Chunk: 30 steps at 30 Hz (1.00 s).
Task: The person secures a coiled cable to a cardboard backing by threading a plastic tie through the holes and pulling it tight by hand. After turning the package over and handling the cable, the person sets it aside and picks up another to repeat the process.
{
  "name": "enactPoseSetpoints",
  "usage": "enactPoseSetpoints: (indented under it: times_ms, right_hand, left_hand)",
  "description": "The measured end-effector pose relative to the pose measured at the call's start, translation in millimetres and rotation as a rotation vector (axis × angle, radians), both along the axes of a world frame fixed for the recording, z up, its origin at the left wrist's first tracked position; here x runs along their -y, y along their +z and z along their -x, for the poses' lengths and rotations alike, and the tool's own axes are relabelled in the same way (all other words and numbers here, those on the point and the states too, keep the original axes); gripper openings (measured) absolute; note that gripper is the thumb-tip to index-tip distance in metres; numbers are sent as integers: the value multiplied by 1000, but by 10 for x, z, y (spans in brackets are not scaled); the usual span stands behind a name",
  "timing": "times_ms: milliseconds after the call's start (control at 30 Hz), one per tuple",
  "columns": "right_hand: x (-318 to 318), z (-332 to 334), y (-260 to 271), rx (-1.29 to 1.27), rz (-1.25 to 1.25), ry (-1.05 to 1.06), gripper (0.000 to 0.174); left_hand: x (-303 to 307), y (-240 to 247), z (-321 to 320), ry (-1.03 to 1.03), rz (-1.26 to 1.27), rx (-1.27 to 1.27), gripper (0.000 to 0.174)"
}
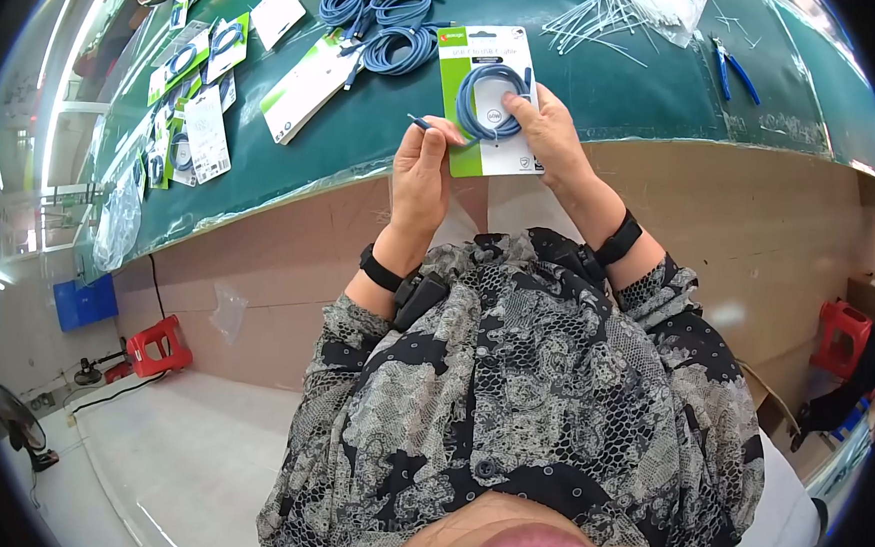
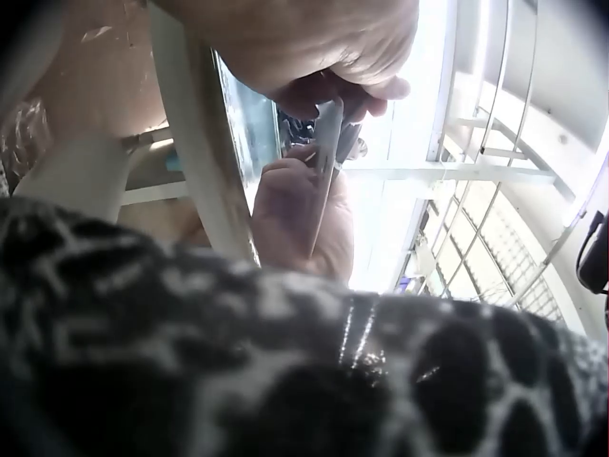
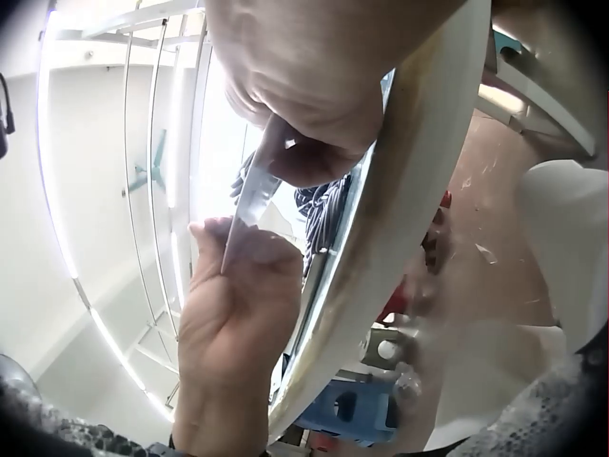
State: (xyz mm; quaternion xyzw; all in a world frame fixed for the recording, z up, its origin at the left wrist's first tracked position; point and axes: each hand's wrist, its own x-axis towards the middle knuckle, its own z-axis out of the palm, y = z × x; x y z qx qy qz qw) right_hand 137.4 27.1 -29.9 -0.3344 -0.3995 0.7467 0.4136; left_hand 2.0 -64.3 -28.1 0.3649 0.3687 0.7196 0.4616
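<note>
A white and green backing card (image 1: pixel 512 161) printed for a USB-C cable is held up in front of the body, close to the table edge. On its face lies a coiled blue USB cable (image 1: pixel 464 103). My right hand (image 1: pixel 556 140) grips the card's right side, thumb on the coil and fingers hidden behind. At the card's left edge, my left hand (image 1: pixel 420 182) pinches the cable, whose plug end (image 1: pixel 419 121) points out to the left. Both wrist views show the card edge-on, between the left hand (image 3: pixel 243 305) and right hand (image 3: pixel 295 86) in the right wrist view.
Behind the card, the green table (image 1: pixel 608 98) bears loose coiled cables (image 1: pixel 401 49), a stack of cards (image 1: pixel 309 85) and several packed cables (image 1: pixel 182 62) at left. White zip ties (image 1: pixel 598 28) and blue-handled pliers (image 1: pixel 735 73) lie at right. A red stool (image 1: pixel 160 345) stands below.
</note>
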Motion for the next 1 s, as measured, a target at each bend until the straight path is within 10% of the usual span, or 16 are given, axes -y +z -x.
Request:
enactPoseSetpoints:
  times_ms: [233, 533, 600, 700, 1000]
  right_hand:
    - [-48, -54, -20, 1, 4, 55, 27]
    - [-73, -236, 237, 109, -148, 175, 33]
    - [-81, -242, 239, 131, -176, 226, 35]
    - [-58, -264, 264, 804, -1134, -340, 42]
    - [259, -198, 132, 657, -1096, 20, 53]
  left_hand:
    - [-21, -24, 223, -271, 51, 49, 21]
    - [-33, 252, 59, 38, 189, -151, 39]
    - [-5, 171, 63, -167, 305, -72, 44]
    - [8, 14, 40, -222, 367, -53, 48]
    - [-35, -154, -87, -233, 354, -45, 36]
